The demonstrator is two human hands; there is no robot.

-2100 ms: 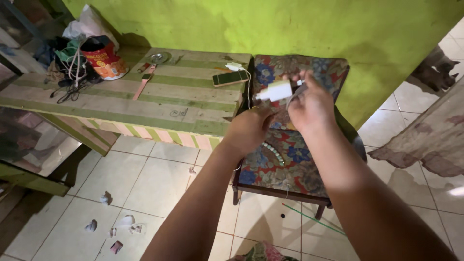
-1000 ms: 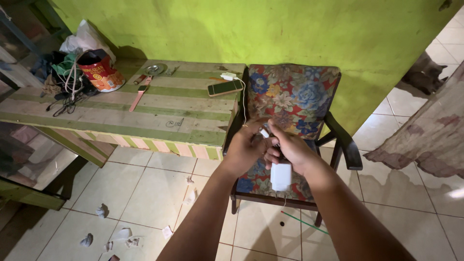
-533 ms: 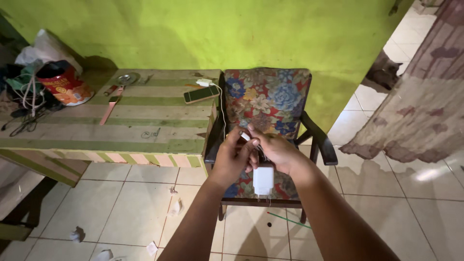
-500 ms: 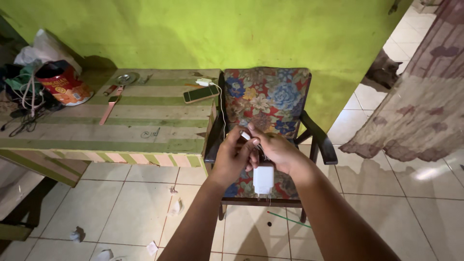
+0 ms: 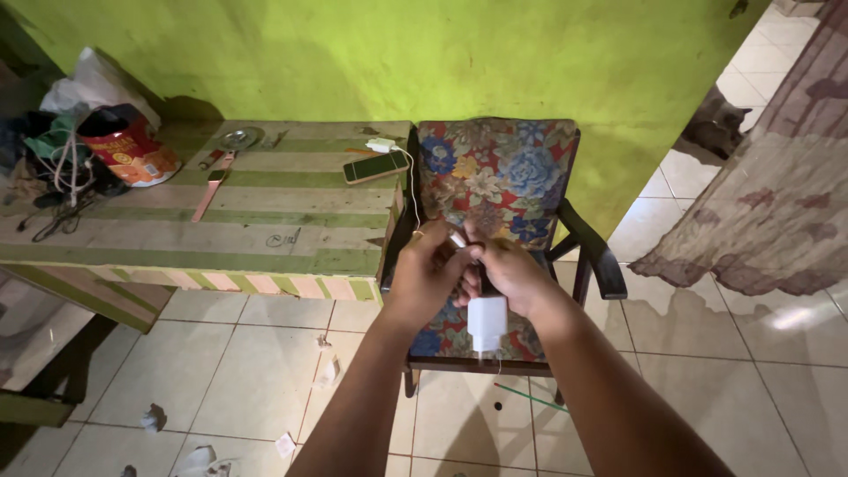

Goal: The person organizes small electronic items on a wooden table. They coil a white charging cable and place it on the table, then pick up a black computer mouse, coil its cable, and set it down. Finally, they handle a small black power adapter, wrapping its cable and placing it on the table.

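Where the floral chair (image 5: 499, 172) stands, both hands (image 5: 468, 274) pressed together, pinching a white charger (image 5: 487, 322).

Dim indoor light, brighter toward the right

Daylight is coming in from the right of the clasped hands, glaring off the wet floor tiles (image 5: 795, 318) there. The green wall (image 5: 442, 53) beyond the hands is glowing unevenly, the left side is sinking into shadow, and straight lines are bowing at the picture's edges.
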